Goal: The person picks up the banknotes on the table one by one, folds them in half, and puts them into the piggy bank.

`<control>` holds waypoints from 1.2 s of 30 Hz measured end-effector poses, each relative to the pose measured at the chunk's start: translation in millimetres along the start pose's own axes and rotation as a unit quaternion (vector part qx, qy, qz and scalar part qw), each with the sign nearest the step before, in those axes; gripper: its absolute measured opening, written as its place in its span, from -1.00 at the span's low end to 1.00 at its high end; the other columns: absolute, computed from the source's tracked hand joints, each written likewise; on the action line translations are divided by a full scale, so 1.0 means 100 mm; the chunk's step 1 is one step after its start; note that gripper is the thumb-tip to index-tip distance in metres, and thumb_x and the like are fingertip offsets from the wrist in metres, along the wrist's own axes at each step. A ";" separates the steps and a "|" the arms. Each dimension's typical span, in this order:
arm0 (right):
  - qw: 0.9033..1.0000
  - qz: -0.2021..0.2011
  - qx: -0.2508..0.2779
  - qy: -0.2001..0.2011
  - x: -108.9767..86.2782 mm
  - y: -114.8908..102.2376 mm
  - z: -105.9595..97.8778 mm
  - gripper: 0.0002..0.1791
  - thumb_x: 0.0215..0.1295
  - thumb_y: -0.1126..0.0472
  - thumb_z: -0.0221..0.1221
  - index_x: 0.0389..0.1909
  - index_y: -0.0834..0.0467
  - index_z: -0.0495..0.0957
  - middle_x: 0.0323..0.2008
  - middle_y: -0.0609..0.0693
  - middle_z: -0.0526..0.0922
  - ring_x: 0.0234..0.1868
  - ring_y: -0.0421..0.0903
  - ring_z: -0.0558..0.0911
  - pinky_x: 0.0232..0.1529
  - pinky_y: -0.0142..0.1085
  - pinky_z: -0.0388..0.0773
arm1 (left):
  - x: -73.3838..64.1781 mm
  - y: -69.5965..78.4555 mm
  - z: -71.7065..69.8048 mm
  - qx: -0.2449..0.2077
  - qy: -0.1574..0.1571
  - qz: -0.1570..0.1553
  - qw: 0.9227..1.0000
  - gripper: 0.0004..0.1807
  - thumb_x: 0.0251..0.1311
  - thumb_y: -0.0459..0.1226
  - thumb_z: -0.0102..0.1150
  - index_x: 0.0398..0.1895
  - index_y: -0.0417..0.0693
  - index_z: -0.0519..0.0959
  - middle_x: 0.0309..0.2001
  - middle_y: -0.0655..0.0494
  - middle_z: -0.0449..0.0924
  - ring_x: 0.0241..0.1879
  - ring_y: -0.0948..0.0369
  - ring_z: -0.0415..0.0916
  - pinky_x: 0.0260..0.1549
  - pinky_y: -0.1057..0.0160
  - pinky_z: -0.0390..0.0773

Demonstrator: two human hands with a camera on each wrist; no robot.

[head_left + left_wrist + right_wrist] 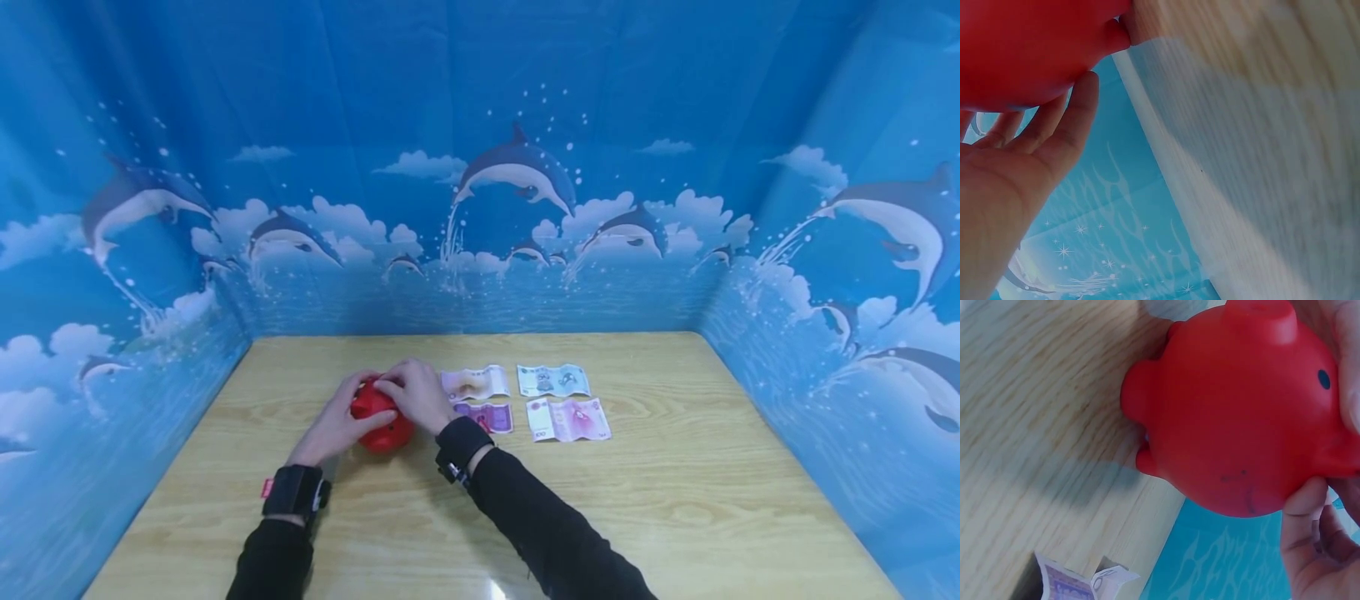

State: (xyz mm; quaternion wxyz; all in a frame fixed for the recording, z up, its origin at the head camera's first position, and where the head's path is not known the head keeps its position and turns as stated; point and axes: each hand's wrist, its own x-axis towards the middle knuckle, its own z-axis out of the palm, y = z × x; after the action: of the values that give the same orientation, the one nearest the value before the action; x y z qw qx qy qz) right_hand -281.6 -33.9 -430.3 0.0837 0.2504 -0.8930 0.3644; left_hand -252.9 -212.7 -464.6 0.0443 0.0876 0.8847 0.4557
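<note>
A round red piggy bank (382,432) stands on the left part of the table, between both hands. My left hand (333,427) grips it from the left, thumb across the front and fingers round the far side. In the left wrist view those fingers (1063,128) lie against its red side. At the top right of the piggy bank, my right hand (420,396) has curled fingers touching it. The right wrist view shows its snout, one black eye and stubby feet, with right-hand fingers (1304,515) against its upper side. Whether a thing is pinched there is hidden.
Several creased banknotes lie right of my right hand: a pale one (476,383), a purple one (487,417) partly behind the wrist, a greenish one (553,381) and a pink one (568,419). A blue dolphin-print curtain (480,292) encloses the wooden table (675,500).
</note>
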 end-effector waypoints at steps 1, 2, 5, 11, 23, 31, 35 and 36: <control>1.000 0.002 -0.001 0.000 0.00 0.00 0.00 -0.78 0.36 0.04 0.21 -0.20 0.04 0.77 -0.30 -0.10 0.72 -0.21 -0.24 0.63 -0.24 -0.49 0.52 | 0.00 0.00 0.00 0.000 0.000 0.000 1.000 0.03 -0.03 0.26 0.35 0.45 0.18 0.08 0.36 0.01 0.22 0.25 -0.05 0.29 0.11 -0.11 0.52; 1.000 0.004 -0.003 0.001 0.00 -0.01 0.00 -0.79 0.35 0.04 0.22 -0.20 0.04 0.77 -0.30 -0.10 0.72 -0.21 -0.24 0.63 -0.24 -0.49 0.52 | 0.00 0.00 0.00 -0.002 0.001 -0.003 1.000 0.03 -0.04 0.27 0.36 0.45 0.19 0.09 0.35 0.02 0.23 0.25 -0.05 0.30 0.10 -0.10 0.53; 1.000 0.009 -0.007 0.000 0.01 -0.01 0.00 -0.79 0.35 0.04 0.23 -0.20 0.03 0.77 -0.29 -0.11 0.72 -0.20 -0.25 0.63 -0.23 -0.49 0.53 | 0.01 -0.01 0.00 -0.001 -0.002 -0.001 1.000 0.05 -0.03 0.26 0.35 0.46 0.15 0.07 0.36 0.00 0.23 0.25 -0.06 0.29 0.11 -0.10 0.52; 1.000 0.021 -0.012 0.003 0.03 -0.03 -0.01 -0.80 0.33 0.06 0.24 -0.20 0.03 0.77 -0.25 -0.10 0.74 -0.17 -0.23 0.65 -0.21 -0.48 0.55 | 0.03 -0.01 0.00 -0.003 0.002 0.000 1.000 0.07 -0.04 0.26 0.36 0.47 0.14 0.07 0.36 0.02 0.23 0.26 -0.05 0.29 0.11 -0.11 0.51; 0.999 0.028 -0.030 0.007 0.02 -0.03 0.00 -0.82 0.30 0.06 0.27 -0.21 0.03 0.76 -0.27 -0.14 0.73 -0.24 -0.30 0.62 -0.30 -0.53 0.50 | 0.00 0.02 0.00 -0.005 -0.001 -0.010 1.000 0.08 -0.07 0.29 0.35 0.47 0.17 0.05 0.36 0.03 0.23 0.26 -0.04 0.28 0.11 -0.10 0.52; 0.998 -0.019 -0.062 0.003 0.00 0.02 -0.01 -0.83 0.32 0.06 0.25 -0.22 0.01 0.77 -0.26 -0.13 0.70 -0.20 -0.27 0.63 -0.20 -0.48 0.54 | 0.01 0.01 0.00 -0.011 -0.007 -0.007 1.000 0.09 -0.07 0.30 0.35 0.47 0.16 0.05 0.36 0.03 0.23 0.26 -0.04 0.28 0.10 -0.09 0.53; 0.997 -0.040 -0.067 -0.003 -0.02 0.05 -0.01 -0.82 0.35 0.06 0.23 -0.19 0.01 0.76 -0.24 -0.12 0.68 -0.19 -0.25 0.62 -0.18 -0.46 0.54 | 0.01 0.00 0.00 -0.011 -0.006 -0.005 1.000 0.08 -0.07 0.30 0.35 0.47 0.19 0.06 0.36 0.03 0.23 0.27 -0.05 0.29 0.10 -0.09 0.54; 0.997 -0.048 -0.067 -0.005 -0.03 0.06 -0.02 -0.81 0.36 0.07 0.22 -0.18 0.01 0.76 -0.24 -0.12 0.67 -0.19 -0.24 0.62 -0.17 -0.45 0.55 | 0.01 0.00 0.00 -0.010 -0.007 -0.005 1.000 0.08 -0.07 0.30 0.34 0.47 0.18 0.05 0.37 0.03 0.23 0.27 -0.05 0.28 0.10 -0.09 0.53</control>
State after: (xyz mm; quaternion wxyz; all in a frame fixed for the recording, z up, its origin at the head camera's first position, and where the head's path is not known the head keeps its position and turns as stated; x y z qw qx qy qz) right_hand -282.3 -28.4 -433.4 0.1135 0.2881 -0.9030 0.2979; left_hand -254.3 -212.3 -465.3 0.0536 0.0856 0.8800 0.4640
